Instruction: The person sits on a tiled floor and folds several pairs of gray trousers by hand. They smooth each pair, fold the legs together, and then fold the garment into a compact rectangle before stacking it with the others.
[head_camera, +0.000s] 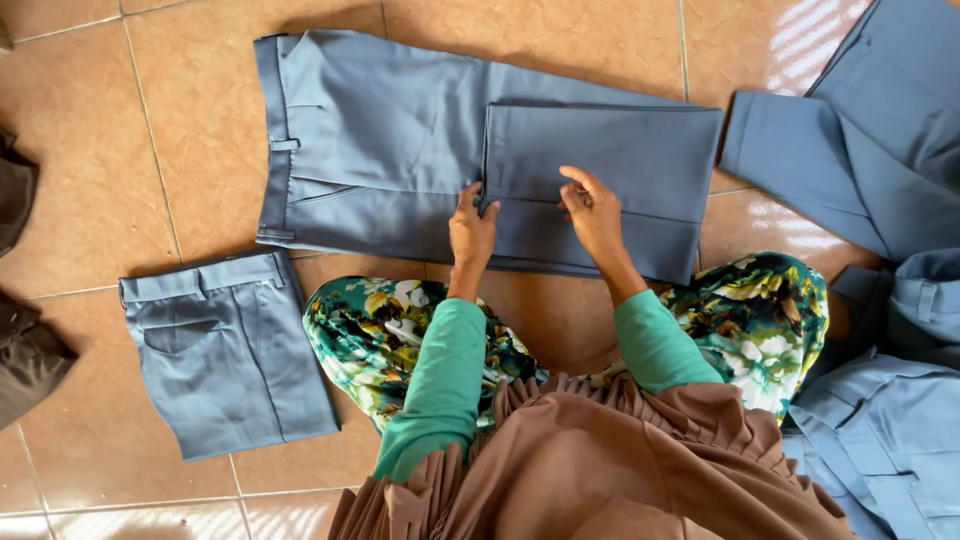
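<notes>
One head camera, looking straight down from above you.
You see the tiled floor (90, 210) from close overhead, your knees and sleeves at the bottom edge, your forearms reaching away toward the top; no second view overlaps it.

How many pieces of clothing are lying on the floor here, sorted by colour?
Grey-blue, folded small: 1, the folded trousers at left.
Grey-blue, half folded: 1, the trousers under the left hand and right hand.
Grey-blue, loose: at least 2, a heap at right; the exact count is unclear.
Dark brown: 1 or more, dark cloth at the left edge.
Total: at least 5.
</notes>
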